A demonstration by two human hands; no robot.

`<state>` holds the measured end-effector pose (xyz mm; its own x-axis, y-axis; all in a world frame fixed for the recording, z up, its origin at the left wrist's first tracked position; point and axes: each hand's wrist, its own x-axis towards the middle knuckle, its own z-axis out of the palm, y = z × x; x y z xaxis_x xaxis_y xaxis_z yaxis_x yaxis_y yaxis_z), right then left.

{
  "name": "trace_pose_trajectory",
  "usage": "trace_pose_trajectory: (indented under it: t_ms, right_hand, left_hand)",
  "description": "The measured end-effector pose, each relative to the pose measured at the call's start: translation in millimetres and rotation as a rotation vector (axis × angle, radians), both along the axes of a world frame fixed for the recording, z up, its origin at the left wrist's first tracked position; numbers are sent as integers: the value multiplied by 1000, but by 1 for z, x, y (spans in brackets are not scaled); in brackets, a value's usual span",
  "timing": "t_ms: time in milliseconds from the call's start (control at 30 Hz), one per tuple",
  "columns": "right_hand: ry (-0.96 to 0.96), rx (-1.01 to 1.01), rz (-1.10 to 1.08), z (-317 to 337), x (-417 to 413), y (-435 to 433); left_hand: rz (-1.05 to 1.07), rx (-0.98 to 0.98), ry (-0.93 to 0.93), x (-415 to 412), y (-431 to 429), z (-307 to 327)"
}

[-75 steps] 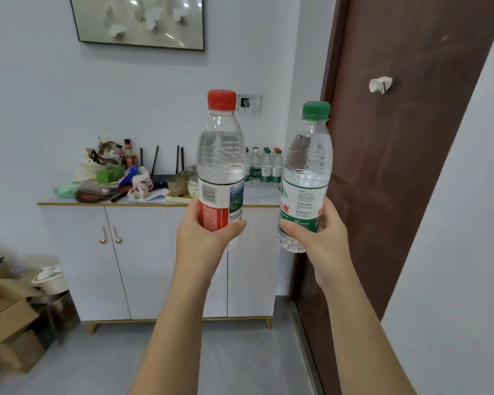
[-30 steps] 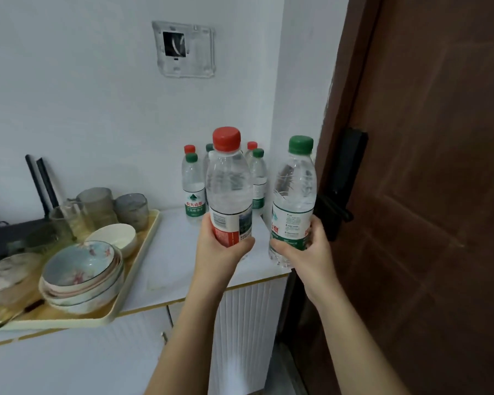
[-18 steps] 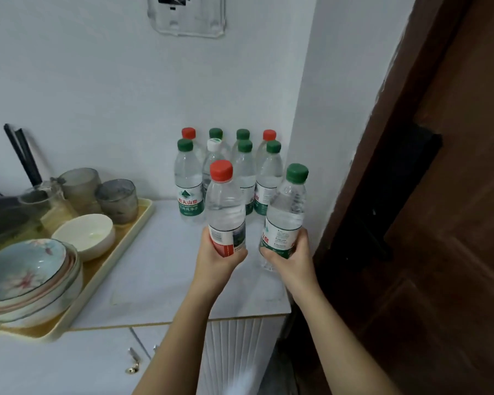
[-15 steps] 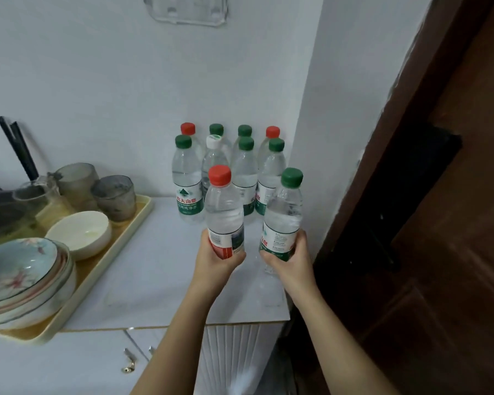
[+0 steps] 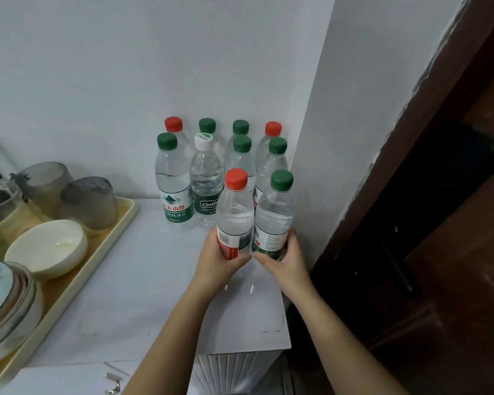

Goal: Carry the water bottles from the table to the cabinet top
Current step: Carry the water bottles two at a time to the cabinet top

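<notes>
Red-capped bottle (image 5: 236, 212) in the left hand (image 5: 217, 260), green-capped bottle (image 5: 274, 215) in the right hand (image 5: 285, 260). Each hand is wrapped around the lower label band. Both bottles are upright, touching side by side, low over the right end of the cabinet top (image 5: 143, 295). The hands hide the bases, so I can't tell if they've landed.

Step, as I read it: set-down of this pair, starting a third row just in front of the eight bottles (image 5: 206, 178) already parked in the far corner against the wall.

Next move: lower straight down, keep clear of the row behind, release both, then go back to the table for more if any are left.

Labels: the far-left green-capped one reads "夫山泉" in red, with white characters below on the green band. The white-capped one reads "Cestb…", the rest cut off. Fine print on the held pair is unreadable.

Left of the bottles: tray (image 5: 123, 220) with a white bowl (image 5: 46, 246), frosted cups (image 5: 89, 201), stacked dishes. Right: dark wooden door (image 5: 439, 223).
</notes>
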<state>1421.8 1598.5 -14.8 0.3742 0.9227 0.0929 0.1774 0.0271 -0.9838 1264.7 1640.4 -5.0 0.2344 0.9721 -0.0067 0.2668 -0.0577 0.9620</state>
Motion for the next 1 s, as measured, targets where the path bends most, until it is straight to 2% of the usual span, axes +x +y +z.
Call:
trace_pose_trajectory:
  t_ms: [67, 133, 400, 867, 1000]
  right_hand:
    - [-32, -14, 8, -3, 3, 3]
    - [-42, -33, -16, -7, 5, 3]
    - [-108, -75, -112, -8, 7, 18]
    - [-85, -120, -24, -7, 13, 24]
    - [-159, -222, -1, 3, 9, 14]
  left_hand:
    - [-28, 38, 175, -5, 4, 2]
    - [1, 77, 236, -7, 6, 3]
    - [81, 95, 246, 9, 21, 4]
    - [37, 72, 297, 10, 31, 6]
    - [42, 55, 296, 7, 23, 4]
